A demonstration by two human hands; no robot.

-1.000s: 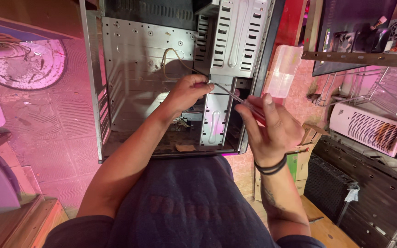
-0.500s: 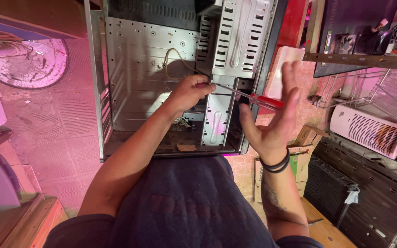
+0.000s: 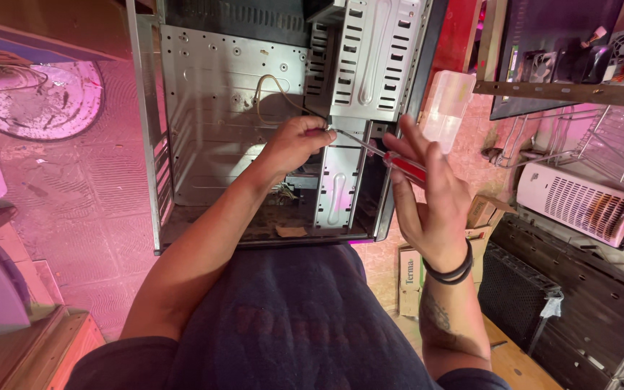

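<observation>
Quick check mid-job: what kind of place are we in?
Likely a computer repair workshop: an open metal computer case, a red-handled screwdriver in the right hand, and fans and parts on a shelf.

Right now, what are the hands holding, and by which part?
The right hand holds a screwdriver by its red handle. The left hand pinches near its tip at the drive cage.

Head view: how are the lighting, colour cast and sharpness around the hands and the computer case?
Head view: strong pink cast over floor and wall; computer case evenly lit and sharp; left hand and right hand with the red-handled screwdriver are crisp, little motion blur; wide-angle bending at the edges; translucent box slightly washed out.
</observation>
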